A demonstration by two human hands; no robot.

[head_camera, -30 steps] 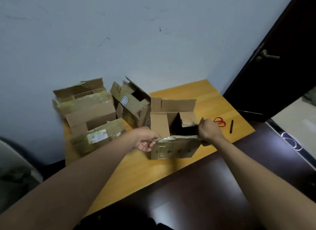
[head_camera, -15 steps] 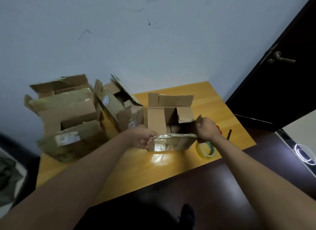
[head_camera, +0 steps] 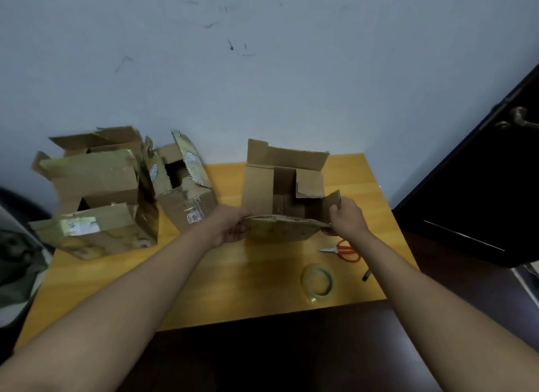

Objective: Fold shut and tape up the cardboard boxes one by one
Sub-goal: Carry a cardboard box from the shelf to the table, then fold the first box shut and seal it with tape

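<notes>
An open cardboard box (head_camera: pixel 259 187) stands in the middle of the wooden table (head_camera: pixel 204 280), its back, left and right flaps upright. My left hand (head_camera: pixel 230 225) grips the left end of the box's near flap (head_camera: pixel 283 228), which lies bent outward toward me. My right hand (head_camera: pixel 345 216) grips the flap's right end at the box's front right corner. A roll of clear tape (head_camera: pixel 317 280) lies flat on the table, near and right of the box.
Red-handled scissors (head_camera: pixel 344 250) lie right of the box, a dark pen (head_camera: pixel 366 275) near the table's right edge. Two more open boxes sit at the left: a large one (head_camera: pixel 96 199) and a tilted one (head_camera: pixel 186 193). A dark door (head_camera: pixel 481 187) stands at right.
The view has tipped down and shifted, bringing the tape roll and scissors fully into sight. Both hands keep their hold on the near flap, now bent further outward.
</notes>
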